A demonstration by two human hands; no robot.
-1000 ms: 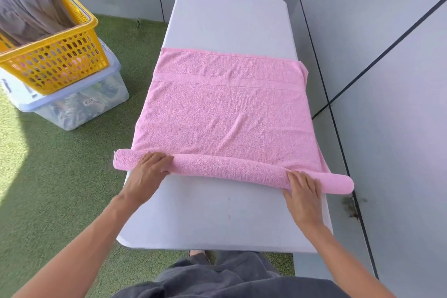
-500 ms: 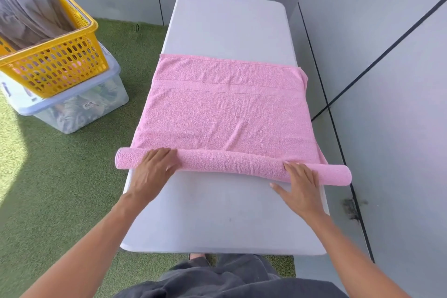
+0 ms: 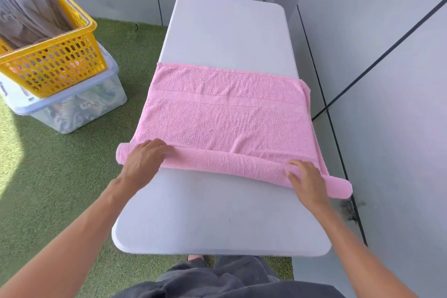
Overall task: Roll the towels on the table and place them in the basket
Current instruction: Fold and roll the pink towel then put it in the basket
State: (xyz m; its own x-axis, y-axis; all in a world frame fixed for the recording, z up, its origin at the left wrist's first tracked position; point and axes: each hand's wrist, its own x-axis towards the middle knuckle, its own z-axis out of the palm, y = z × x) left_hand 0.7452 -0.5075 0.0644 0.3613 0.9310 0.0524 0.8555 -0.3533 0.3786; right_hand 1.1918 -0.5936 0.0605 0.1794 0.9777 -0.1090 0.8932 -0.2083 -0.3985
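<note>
While my left hand (image 3: 142,162) and right hand (image 3: 307,176) press flat, fingers together, near the tabletop's (image 3: 229,31) side edges, the 1 pink towel (image 3: 225,113) rolls evenly.

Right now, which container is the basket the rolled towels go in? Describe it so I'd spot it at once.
Look left of the white table, on the green turf. The basket sits on a clear lidded box. It is the yellow one with holed sides, grey cloth draped inside.
</note>
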